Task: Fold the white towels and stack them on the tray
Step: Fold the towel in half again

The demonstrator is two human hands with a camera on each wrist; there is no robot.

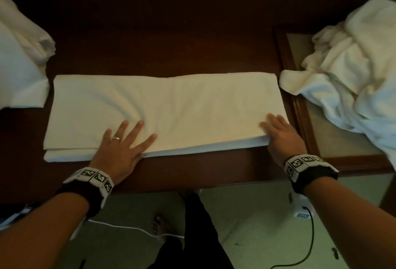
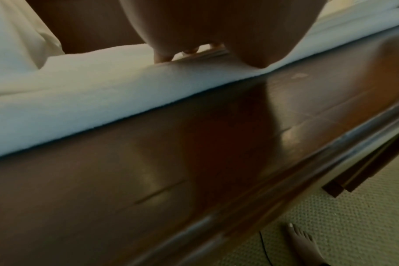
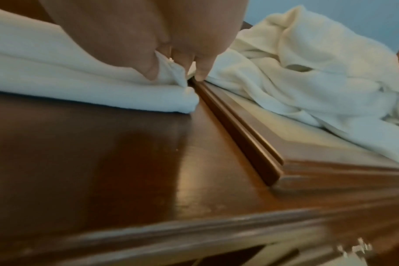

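One towel lies folded into a long band mid-frame on the table, needing more folds. The tray at right holds only a crumpled heap; nothing is stacked. The left hand presses flat, fingers spread. The right hand seems to pinch the towel's lower-right corner.

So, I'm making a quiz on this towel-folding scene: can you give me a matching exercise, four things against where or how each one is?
Things:
1. folded towel
2. crumpled towels
3. left hand
4. right hand

States:
a. heaped on the tray
b. flat, fingers spread, on the towel's near edge
c. at the towel's corner beside the tray
d. lying flat on the table

Pairs: 1-d, 2-a, 3-b, 4-c
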